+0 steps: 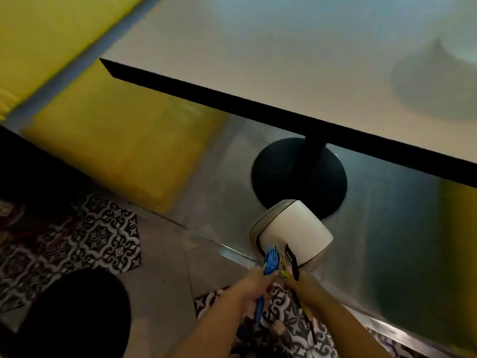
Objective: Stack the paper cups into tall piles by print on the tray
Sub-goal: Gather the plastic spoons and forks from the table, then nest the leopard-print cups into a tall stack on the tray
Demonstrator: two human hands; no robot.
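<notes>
Your left hand (254, 282) grips a blue fork (269, 260), tines up. Your right hand (304, 284) is curled round a black fork (291, 258) and some yellow piece, too blurred to name. The two hands sit just beside each other, low in view, over the patterned floor tiles (98, 236).

Just past the tines stands a small white bin (291, 233), lid shut, next to the table's round black base (299, 177).

No paper cups and no tray show anywhere here; the table top (258, 60) beyond looks bare in the part you can see, apart from a blurred pale round thing (459, 47) at the far right that I cannot identify.

My judgement: the cutlery has to leave your hands before any stacking. Free both hands, then raise your head to find the tray and cups. Sort by print first, and nest each cup squarely so the piles rise straight.

The yellow bench (108, 140) lies farther left.
</notes>
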